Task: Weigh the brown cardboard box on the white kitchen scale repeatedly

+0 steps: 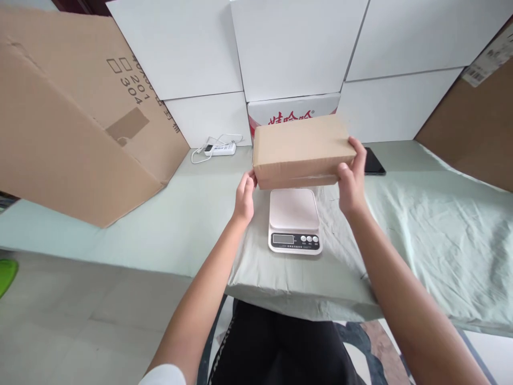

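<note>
- A brown box (pixel 300 144) is held up in both hands, its long side facing the person, one hand at each end; its near lower edge shows just beyond the far edge of the scale (pixel 294 208).
- The left hand (pixel 245 195) has its grip on the near left corner of the box, the thumb towards the viewer, the other fingers mostly hidden.
- The right hand (pixel 353 179) has its grip on the right end, thumb on the near side and fingers over the top corner.
- The scale is white and sits flat near the front of the surface (pixel 168 230), its dark panel, with a small screen (pixel 282 239) and three round buttons (pixel 309 239), facing the person.
- A pale green cloth, wrinkled on the right, covers the surface.
- Beyond the right hand lies a flat black device (pixel 374 162), partly hidden.
- Left of the box, farther back, is a white device (pixel 220 149) with a white cord (pixel 200 152).
- Behind stand white panels (pixel 294 48) and a carton (pixel 264 111) with red lettering.
- Large brown cardboard (pixel 60 117) stands at left, printed "201" and "304".
</note>
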`<state>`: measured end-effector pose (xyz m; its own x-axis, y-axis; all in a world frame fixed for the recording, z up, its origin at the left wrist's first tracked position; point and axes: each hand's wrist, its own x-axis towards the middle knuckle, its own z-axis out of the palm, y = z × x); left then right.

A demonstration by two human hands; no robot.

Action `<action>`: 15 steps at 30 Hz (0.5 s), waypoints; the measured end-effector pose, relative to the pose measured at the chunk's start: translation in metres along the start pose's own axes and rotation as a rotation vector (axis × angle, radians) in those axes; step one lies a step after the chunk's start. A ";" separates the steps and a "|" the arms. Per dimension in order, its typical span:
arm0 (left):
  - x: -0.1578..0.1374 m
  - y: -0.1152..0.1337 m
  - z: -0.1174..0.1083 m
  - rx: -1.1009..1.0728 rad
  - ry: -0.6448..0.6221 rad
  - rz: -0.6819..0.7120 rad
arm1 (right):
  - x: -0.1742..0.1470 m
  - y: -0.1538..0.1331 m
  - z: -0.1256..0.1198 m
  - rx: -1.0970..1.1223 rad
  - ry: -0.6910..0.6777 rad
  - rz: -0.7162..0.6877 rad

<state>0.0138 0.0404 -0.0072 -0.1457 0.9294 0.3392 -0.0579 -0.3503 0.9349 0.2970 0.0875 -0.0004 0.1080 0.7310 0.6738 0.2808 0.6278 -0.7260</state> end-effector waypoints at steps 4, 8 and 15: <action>0.027 -0.029 0.008 -0.014 0.010 -0.063 | 0.002 0.041 0.023 0.036 0.023 0.093; 0.030 -0.049 0.003 0.001 0.043 -0.140 | -0.009 0.061 0.029 0.035 -0.046 0.153; 0.028 -0.057 0.001 -0.017 0.056 -0.186 | -0.008 0.057 0.029 0.018 -0.058 0.172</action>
<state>0.0136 0.0867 -0.0509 -0.1853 0.9705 0.1542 -0.1056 -0.1757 0.9788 0.2844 0.1253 -0.0516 0.0979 0.8418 0.5309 0.2455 0.4965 -0.8326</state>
